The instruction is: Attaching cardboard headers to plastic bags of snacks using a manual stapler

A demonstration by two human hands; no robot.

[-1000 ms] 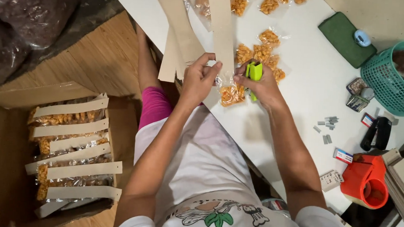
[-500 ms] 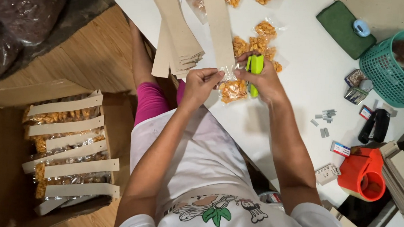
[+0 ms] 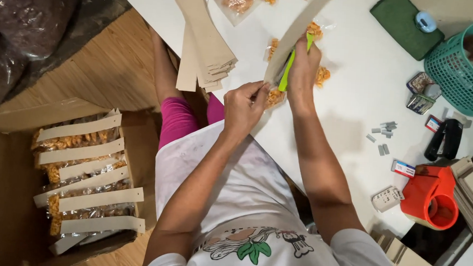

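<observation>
My left hand [image 3: 243,103] pinches the lower end of a long tan cardboard strip [image 3: 301,28] where it folds over a clear bag of orange snacks [image 3: 275,97] on the white table [image 3: 357,91]. My right hand [image 3: 303,72] grips a bright green stapler [image 3: 287,73] pressed against the strip just above the bag. Several more filled snack bags [image 3: 321,75] lie under and beyond my right hand.
A stack of cardboard strips [image 3: 203,39] lies left of my hands. A cardboard box [image 3: 6,202] on the floor holds finished bags with strip headers. To the right are loose staples [image 3: 382,136], a black stapler [image 3: 444,139], an orange tape dispenser [image 3: 433,194] and a teal basket [image 3: 455,69].
The cardboard strip now slants up to the right instead of standing straight. My right hand has brought the green stapler onto it, and my left hand has shifted to the strip's lower end.
</observation>
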